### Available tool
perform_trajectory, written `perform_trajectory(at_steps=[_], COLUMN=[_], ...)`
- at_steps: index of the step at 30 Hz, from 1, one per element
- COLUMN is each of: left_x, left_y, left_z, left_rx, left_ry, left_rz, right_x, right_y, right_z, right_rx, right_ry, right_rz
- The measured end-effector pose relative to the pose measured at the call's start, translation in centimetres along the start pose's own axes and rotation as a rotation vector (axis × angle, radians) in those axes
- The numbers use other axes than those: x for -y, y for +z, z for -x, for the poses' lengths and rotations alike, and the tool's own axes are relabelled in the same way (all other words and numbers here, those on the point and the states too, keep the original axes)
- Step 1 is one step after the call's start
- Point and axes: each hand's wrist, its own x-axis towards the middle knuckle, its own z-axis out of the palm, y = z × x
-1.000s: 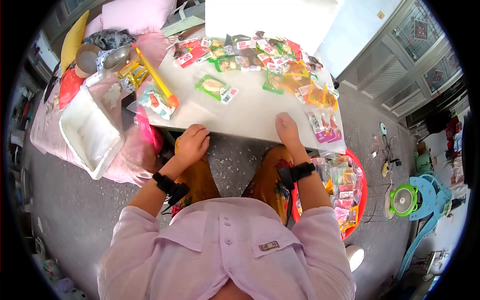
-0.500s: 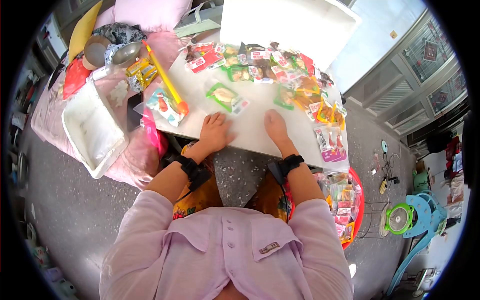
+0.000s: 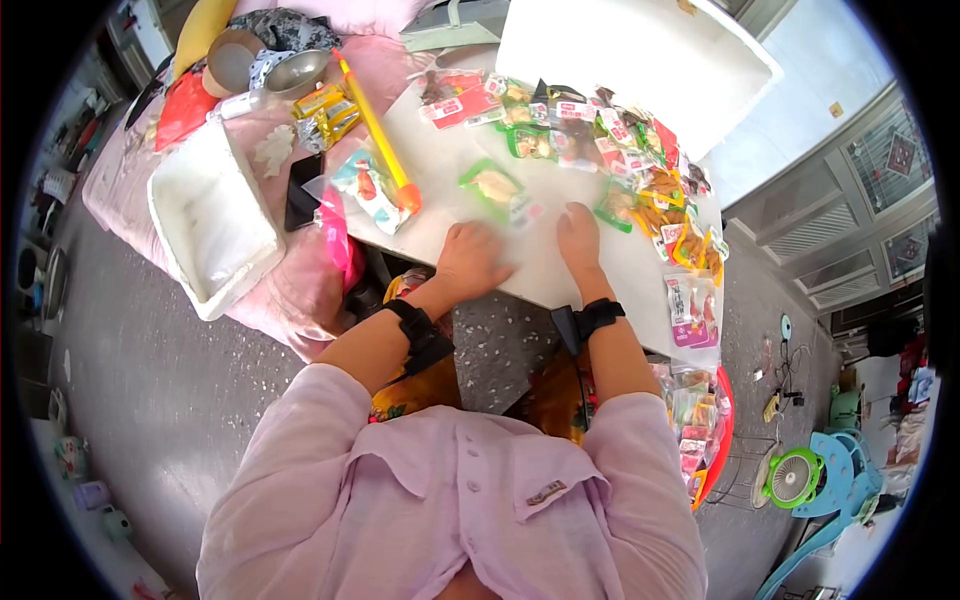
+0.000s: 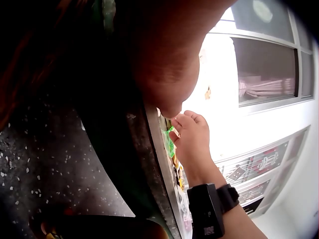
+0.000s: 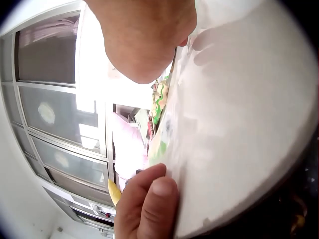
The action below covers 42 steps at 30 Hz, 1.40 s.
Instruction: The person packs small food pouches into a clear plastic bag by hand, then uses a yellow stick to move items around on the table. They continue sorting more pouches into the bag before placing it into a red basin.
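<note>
My left hand [image 3: 472, 258] rests at the front edge of the white tabletop [image 3: 420, 222], fingers relaxed and holding nothing. In the right wrist view the same left hand [image 5: 147, 204] shows its thumb beside loosely bent fingers. The right hand [image 3: 580, 240] lies on the tabletop to its right, also with nothing in it; in the left wrist view this right hand [image 4: 193, 142] has loosely curled fingers. Just beyond both hands lies a clear, green-edged food packet [image 3: 493, 185] with pale contents. Left of it are a blue-and-white packet [image 3: 365, 188] and a yellow stick [image 3: 375, 130] with an orange end.
Several food packets [image 3: 575, 140] are heaped along the table's back and right side. A white foam box [image 3: 640, 70] stands behind them. At left, a white foam tray [image 3: 215, 220] sits on pink bedding. A red tub [image 3: 722, 440] of packets stands at the right front.
Both hands have moved forward; the left came from over the lap to the tabletop edge. The head view has shifted, so the table things appear farther right. The packets lie as before.
</note>
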Motion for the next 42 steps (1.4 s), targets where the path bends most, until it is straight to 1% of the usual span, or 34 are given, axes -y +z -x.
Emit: perform_trajectory(at_steps=[2, 4, 7, 9, 11, 12, 14, 16, 18, 19, 22, 25, 27, 29, 32, 33, 35, 36, 37, 38, 39, 40, 42], left_x=[0.2, 0.1, 1.3, 3.4, 5.9, 7.4, 10.7, 11.9, 12.1, 12.0, 11.5, 11.9, 12.5, 14.1, 15.8, 15.9, 15.9, 15.3, 14.2, 11.0, 9.4, 5.1, 1.3], left_y=[-0.3, -0.8, -3.3, -4.0, -5.2, -5.2, -5.5, -5.7, -6.3, -6.6, -7.7, -7.6, -8.1, -7.9, -7.0, -6.8, -6.4, -6.3, -6.1, -6.9, -6.3, -7.8, -6.4], left_z=[0.2, 0.2, 1.1, 1.5, 0.1, -0.9, -2.7, -3.7, -4.7, -5.2, -6.2, -6.6, -7.0, -7.3, -7.3, -7.0, -6.6, -6.5, -5.5, -4.3, -2.7, -0.9, 2.9], left_rx=[-0.074, -0.156, -0.28, -0.354, -0.496, -0.534, -0.413, -0.169, -0.014, 0.066, 0.148, 0.162, 0.208, 0.253, 0.032, -0.155, -0.354, -0.456, -0.484, -0.523, -0.51, -0.483, -0.414], left_ry=[0.038, 0.093, 0.103, -0.031, -0.082, -0.18, -0.502, -0.76, -0.799, -0.821, -0.882, -0.867, -0.835, -0.796, -0.832, -0.776, -0.755, -0.736, -0.693, -0.72, -0.708, -0.684, -0.591], left_rz=[0.023, 0.061, 0.049, 0.116, -0.018, -0.052, -0.038, -0.069, -0.086, -0.096, -0.002, -0.04, 0.007, 0.004, 0.202, 0.367, 0.639, 0.772, 0.904, 0.942, 1.009, 1.011, 1.134], right_x=[0.9, 1.8, 1.7, 1.5, 1.4, 1.6, 2.2, 2.3, 2.5, 2.7, 3.9, 5.9, 7.1, 8.1, 9.7, 10.0, 10.2, 10.3, 10.8, 11.3, 11.8, 12.0, 12.4], right_y=[0.2, 0.4, 0.3, 0.7, 0.6, 0.4, 0.2, 0.2, 0.1, -0.1, -0.8, -2.2, -2.7, -3.1, -4.1, -4.3, -4.1, -3.9, -3.8, -3.9, -4.0, -3.9, -3.8], right_z=[0.7, 1.6, 2.5, 3.2, 3.5, 3.6, 3.3, 3.4, 3.5, 3.6, 3.9, 3.8, 3.9, 4.3, 4.8, 5.0, 5.4, 5.6, 5.6, 5.5, 5.4, 5.1, 4.7], right_rx=[0.053, 0.008, -0.049, -0.069, -0.074, -0.053, -0.023, -0.065, -0.1, -0.07, -0.169, -0.142, -0.124, -0.112, -0.095, -0.093, -0.072, -0.063, -0.023, 0.017, 0.056, 0.074, 0.111], right_ry=[0.037, -0.01, -0.048, -0.045, -0.039, -0.006, 0.057, -0.013, -0.063, -0.023, -0.09, -0.079, -0.074, -0.078, -0.069, -0.065, -0.032, -0.016, 0.094, 0.205, 0.316, 0.269, 0.173], right_rz=[-0.03, -0.028, -0.027, -0.032, -0.027, -0.045, -0.071, -0.085, -0.094, -0.119, -0.13, -0.195, -0.228, -0.266, -0.331, -0.342, -0.381, -0.402, -0.485, -0.565, -0.642, -0.627, -0.597])
